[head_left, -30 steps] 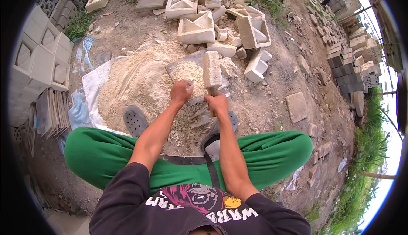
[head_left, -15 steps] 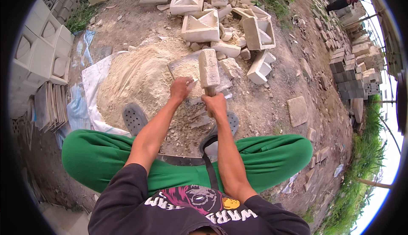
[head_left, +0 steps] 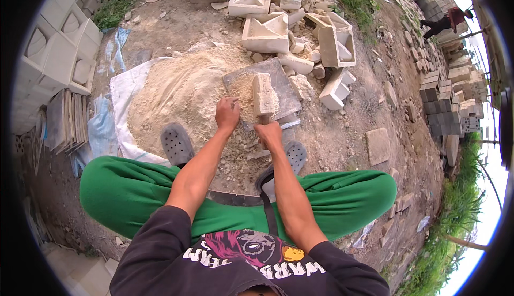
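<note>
My right hand point(head_left: 269, 134) is wrapped round the short handle of a mallet with a blocky, dust-covered head point(head_left: 263, 93). The head is down over a flat grey slab point(head_left: 287, 100), among pale crushed crumbs. My left hand point(head_left: 228, 115) is closed beside the slab's left edge, fingers curled near the crumbs; whether a small piece is in them is hidden. Left of that hand spreads a heap of pale crushed stone point(head_left: 176, 90) on a white sheet point(head_left: 122, 95).
Broken pale block moulds point(head_left: 266, 32) and fragments pile up beyond the slab. White blocks point(head_left: 67, 44) and thin boards point(head_left: 72, 119) stand at left. Grey blocks point(head_left: 443, 106) are stacked at right. A flat stone point(head_left: 378, 146) lies on the ground. A person point(head_left: 450, 21) is far right.
The mallet head has come down from a raised position onto the slab area, with my right hand still round its handle. My left hand stays close by the slab's left edge.
</note>
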`<state>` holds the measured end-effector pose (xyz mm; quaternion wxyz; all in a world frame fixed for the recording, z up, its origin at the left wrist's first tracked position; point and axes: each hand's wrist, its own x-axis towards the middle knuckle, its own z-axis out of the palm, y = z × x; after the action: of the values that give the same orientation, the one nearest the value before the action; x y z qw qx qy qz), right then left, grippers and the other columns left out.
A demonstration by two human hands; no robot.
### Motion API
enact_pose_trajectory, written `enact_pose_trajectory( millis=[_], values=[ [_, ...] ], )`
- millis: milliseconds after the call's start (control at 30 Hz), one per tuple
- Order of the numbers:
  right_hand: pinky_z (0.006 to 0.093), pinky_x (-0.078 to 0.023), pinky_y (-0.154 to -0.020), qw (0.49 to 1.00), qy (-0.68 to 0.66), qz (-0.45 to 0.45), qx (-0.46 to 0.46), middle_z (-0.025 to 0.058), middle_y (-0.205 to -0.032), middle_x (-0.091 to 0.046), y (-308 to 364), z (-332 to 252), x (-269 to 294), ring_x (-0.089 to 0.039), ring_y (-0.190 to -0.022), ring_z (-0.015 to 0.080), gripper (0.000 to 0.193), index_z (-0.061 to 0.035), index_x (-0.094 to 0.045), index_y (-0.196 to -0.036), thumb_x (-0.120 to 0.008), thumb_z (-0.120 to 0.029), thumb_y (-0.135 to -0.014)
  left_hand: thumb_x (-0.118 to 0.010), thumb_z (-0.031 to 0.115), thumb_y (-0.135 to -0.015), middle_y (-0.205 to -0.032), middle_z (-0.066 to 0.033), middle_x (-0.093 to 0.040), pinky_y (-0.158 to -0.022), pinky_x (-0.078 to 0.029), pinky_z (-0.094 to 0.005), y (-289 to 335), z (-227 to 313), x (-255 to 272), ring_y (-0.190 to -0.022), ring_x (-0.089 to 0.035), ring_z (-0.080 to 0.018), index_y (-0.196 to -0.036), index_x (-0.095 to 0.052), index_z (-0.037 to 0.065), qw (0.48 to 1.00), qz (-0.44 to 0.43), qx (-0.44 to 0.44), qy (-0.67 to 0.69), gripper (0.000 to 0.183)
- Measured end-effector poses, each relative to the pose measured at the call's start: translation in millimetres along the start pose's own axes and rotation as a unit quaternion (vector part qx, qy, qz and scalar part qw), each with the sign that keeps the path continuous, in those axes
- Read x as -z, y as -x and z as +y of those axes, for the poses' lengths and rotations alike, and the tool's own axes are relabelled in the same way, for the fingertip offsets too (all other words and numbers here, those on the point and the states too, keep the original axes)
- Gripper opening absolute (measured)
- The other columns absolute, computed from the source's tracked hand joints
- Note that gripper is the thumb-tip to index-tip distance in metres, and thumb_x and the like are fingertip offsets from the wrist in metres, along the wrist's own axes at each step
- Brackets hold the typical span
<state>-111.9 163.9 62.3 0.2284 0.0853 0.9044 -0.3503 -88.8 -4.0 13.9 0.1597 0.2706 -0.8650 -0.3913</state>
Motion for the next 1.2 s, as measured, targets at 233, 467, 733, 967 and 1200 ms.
enact_pose_trajectory(
  millis=[233,467,733,967,1200],
  values=[
    [0.0343,-0.053,-0.051,0.99,-0.106,0.054,0.082,0.0114,-0.065,-0.068,18,-46,38,-0.067,-0.053,0.0194,0.031,0.003,-0.07,-0.086,-0.074,-0.025,-0.073,-0.068,0.021,-0.087,-0.107,-0.0059,-0.064,-0.092,-0.05,-0.0396,6,-2,-2,-0.107,-0.059,-0.0283,-0.105,-0.074,0.015,1.0,0.011,0.009,0.01,0.019],
    [0.0382,-0.055,-0.056,0.995,0.04,0.073,0.049,0.0164,-0.068,-0.07,11,-10,4,-0.07,-0.057,0.0277,0.033,0.006,-0.071,-0.082,-0.072,-0.025,-0.071,-0.068,0.021,-0.087,-0.106,-0.0062,-0.064,-0.092,-0.05,-0.0401,8,5,-8,-0.107,-0.059,-0.0289,-0.104,-0.074,0.014,1.0,0.012,-0.019,0.011,0.019],
    [0.0406,-0.056,-0.073,1.0,-0.029,-0.006,-0.004,0.0203,-0.072,-0.071,27,-46,40,-0.074,-0.076,0.0317,0.038,0.0029,-0.073,-0.087,-0.074,-0.03,-0.069,-0.071,0.023,-0.087,-0.111,-0.0072,-0.063,-0.092,-0.049,-0.0397,13,0,-4,-0.107,-0.059,-0.029,-0.107,-0.074,0.015,0.999,-0.034,-0.03,0.005,0.022],
    [0.0433,-0.055,-0.075,0.996,-0.041,0.049,0.058,0.0263,-0.086,-0.071,27,-49,23,-0.072,-0.087,0.0385,0.037,0.0026,-0.072,-0.09,-0.072,-0.029,-0.071,-0.071,0.019,-0.084,-0.107,-0.007,-0.063,-0.092,-0.05,-0.0404,17,5,-5,-0.107,-0.058,-0.0284,-0.106,-0.074,0.013,0.999,-0.025,-0.035,0.005,0.023],
    [0.0441,-0.056,-0.081,0.996,0.038,-0.064,-0.039,0.0301,-0.088,-0.071,-5,-10,12,-0.071,-0.09,0.0425,0.049,0.0113,-0.069,-0.087,-0.073,-0.033,-0.067,-0.07,0.02,-0.084,-0.109,-0.0104,-0.063,-0.093,-0.049,-0.0411,17,-4,-10,-0.107,-0.058,-0.0305,-0.106,-0.073,0.01,0.999,-0.031,-0.031,0.009,0.025]
  ],
)
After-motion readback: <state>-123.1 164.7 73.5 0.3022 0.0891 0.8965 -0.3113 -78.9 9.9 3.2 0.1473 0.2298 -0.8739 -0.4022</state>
